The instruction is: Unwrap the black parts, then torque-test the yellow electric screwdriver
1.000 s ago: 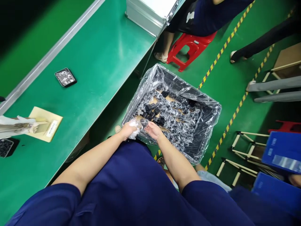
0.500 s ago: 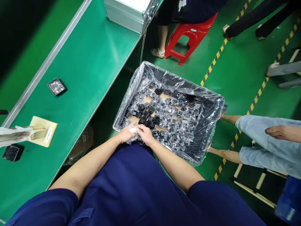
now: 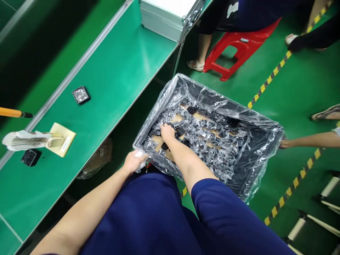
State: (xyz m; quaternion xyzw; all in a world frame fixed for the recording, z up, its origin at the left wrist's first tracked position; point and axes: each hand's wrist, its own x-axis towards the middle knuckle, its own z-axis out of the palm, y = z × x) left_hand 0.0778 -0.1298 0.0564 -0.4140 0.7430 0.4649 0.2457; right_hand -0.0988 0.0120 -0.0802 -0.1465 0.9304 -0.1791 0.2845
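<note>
A dark bin (image 3: 255, 156) lined with clear plastic film stands in front of me, beside the green table. Inside it lie rows of black parts (image 3: 212, 131) wrapped in clear plastic on tan cardboard, with loose black plastic parts (image 3: 181, 131) among them. My left hand (image 3: 134, 161) is closed on crumpled clear plastic (image 3: 142, 165) at the bin's near left corner. Over the loose parts, my right hand (image 3: 168, 132) reaches into the bin with fingers curled down against a black plastic part (image 3: 175, 124); its fingertips are partly hidden.
The green table (image 3: 117, 81) runs along the left. On it are a small black tray of small parts (image 3: 81, 95), a second black tray (image 3: 30, 157), a cream stand (image 3: 62, 140) and a silver case (image 3: 162, 21). A person sits on a red stool (image 3: 239, 46). Another person's hand (image 3: 283, 143) is at the bin's right edge.
My hands were together at the bin's near edge and are now apart. The right has gone forward into the loose parts; the left stays near the rim with the plastic. The person at right has shifted.
</note>
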